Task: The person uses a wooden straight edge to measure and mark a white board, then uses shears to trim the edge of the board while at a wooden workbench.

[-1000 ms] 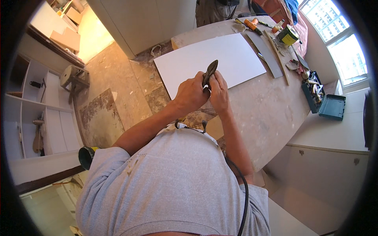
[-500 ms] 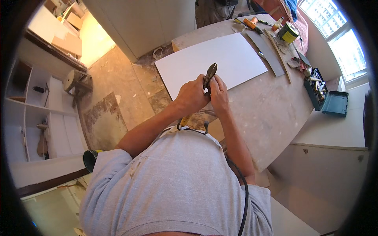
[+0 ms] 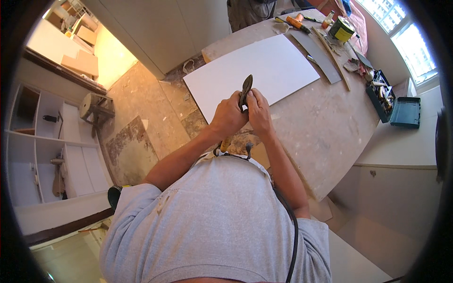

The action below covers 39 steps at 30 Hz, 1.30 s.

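Dark metal pliers (image 3: pixel 247 83) point away from me, their jaws above the near part of a white board (image 3: pixel 283 63). My left hand (image 3: pixel 228 116) is closed round the pliers' lower part, which it hides. Held close against their right side is my right hand (image 3: pixel 259 113), its fingers pressed together by the jaws. Whatever those fingers pinch, if anything, is hidden. The white board lies flat on the worktable (image 3: pixel 325 137). A yellow handle (image 3: pixel 226 144) shows below my hands at my waist.
Beyond the board lie a grey strip (image 3: pixel 316 56), a wooden batten (image 3: pixel 334 61) and an orange-handled tool (image 3: pixel 296 23). A tin (image 3: pixel 341 29) stands at the far right, near an open toolbox (image 3: pixel 381 96). At left are a wooden stool (image 3: pixel 96 107) and white shelving (image 3: pixel 52 146).
In the view, the pliers' jaws look closer together and more upright than before. Both hands keep nearly the same place and grip. The surroundings have shifted slightly with my head.
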Available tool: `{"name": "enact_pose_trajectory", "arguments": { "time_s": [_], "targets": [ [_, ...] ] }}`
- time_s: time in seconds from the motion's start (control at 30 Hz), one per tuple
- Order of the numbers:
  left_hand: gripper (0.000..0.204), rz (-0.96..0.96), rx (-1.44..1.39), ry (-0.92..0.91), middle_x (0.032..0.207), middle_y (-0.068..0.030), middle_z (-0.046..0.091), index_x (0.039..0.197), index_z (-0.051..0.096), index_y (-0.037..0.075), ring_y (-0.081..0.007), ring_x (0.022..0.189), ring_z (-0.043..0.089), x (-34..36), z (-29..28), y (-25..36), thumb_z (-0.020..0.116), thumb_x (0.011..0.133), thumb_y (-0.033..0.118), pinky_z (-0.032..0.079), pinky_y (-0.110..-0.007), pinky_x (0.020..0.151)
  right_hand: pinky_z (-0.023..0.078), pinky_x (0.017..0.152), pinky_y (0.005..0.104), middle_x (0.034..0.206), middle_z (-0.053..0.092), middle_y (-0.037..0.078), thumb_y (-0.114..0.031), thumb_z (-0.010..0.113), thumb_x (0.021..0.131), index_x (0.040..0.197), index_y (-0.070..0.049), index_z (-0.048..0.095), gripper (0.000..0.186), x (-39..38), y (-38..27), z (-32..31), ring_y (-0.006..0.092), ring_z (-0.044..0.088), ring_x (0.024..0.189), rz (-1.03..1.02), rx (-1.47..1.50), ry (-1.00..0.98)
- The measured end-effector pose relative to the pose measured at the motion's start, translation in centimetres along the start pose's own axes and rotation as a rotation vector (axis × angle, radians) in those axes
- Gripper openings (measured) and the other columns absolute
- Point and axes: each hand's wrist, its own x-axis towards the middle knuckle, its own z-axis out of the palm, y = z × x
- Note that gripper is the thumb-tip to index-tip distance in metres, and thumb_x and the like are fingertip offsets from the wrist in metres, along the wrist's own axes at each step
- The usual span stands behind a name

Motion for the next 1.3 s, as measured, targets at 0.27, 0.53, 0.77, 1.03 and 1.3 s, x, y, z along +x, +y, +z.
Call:
{"name": "enact_pose_trajectory", "arguments": {
  "time_s": [0.27, 0.53, 0.77, 1.03, 1.3],
  "targets": [
    [0.026, 0.003, -0.041, 0.041, 0.076, -0.0237, 0.069, 0.099, 0.060, -0.002, -0.0376, 0.076, 0.073, 0.4, 0.9, -1.0, 0.071, 0.086, 0.018, 0.053, -0.044, 0.065, 0.041, 0.070, 0.0487, 0.078, 0.053, 0.024, -0.021, 0.043, 0.105, 0.089, 0.002, 0.049, 0.029, 0.1, 0.9, 0.3, 0.0434, 0.050, 0.074, -0.006, -0.063, 0.001],
    [0.022, 0.027, -0.185, 0.159, 0.067, -0.0129, 0.065, 0.098, 0.061, 0.001, -0.0219, 0.061, 0.065, 1.5, 1.2, -0.8, 0.070, 0.085, 0.017, 0.049, -0.037, 0.058, 0.046, 0.075, 0.0404, 0.085, 0.060, 0.011, -0.028, 0.044, 0.107, 0.100, 0.001, 0.058, 0.033, -1.4, 1.6, -1.1, 0.0220, 0.056, 0.078, 0.065, 0.113, -0.003],
    [0.033, -0.026, -0.341, 0.152, 0.070, -0.0004, 0.056, 0.098, 0.059, 0.004, -0.0086, 0.063, 0.052, 4.0, 0.6, 2.3, 0.078, 0.083, 0.026, 0.045, -0.028, 0.058, 0.053, 0.073, 0.0288, 0.100, 0.058, 0.006, -0.033, 0.058, 0.103, 0.127, -0.001, 0.050, 0.041, -7.0, 0.4, 1.0, 0.0137, 0.058, 0.085, 0.333, 0.418, -0.279],
    [0.040, 0.006, -1.211, -0.566, 0.084, -0.0047, 0.063, 0.106, 0.058, 0.005, -0.0198, 0.083, 0.067, 4.6, -0.3, 2.2, 0.075, 0.089, 0.036, 0.057, -0.038, 0.082, 0.053, 0.057, 0.0323, 0.062, 0.043, -0.004, -0.035, 0.065, 0.100, 0.094, -0.009, 0.052, 0.030, -7.3, 0.9, -1.7, 0.0093, 0.047, 0.051, 0.516, 0.814, -0.327],
    [0.025, -0.230, -1.024, -0.468, 0.062, 0.0003, 0.052, 0.077, 0.056, 0.010, -0.0122, 0.054, 0.054, 4.2, -1.1, 3.3, 0.073, 0.091, 0.024, 0.046, -0.028, 0.052, 0.056, 0.073, 0.0360, 0.085, 0.068, 0.010, -0.037, 0.052, 0.106, 0.102, -0.001, 0.064, 0.038, -2.8, -2.9, -6.1, 0.0167, 0.063, 0.072, 0.073, -0.017, -0.309]
  ]
}}
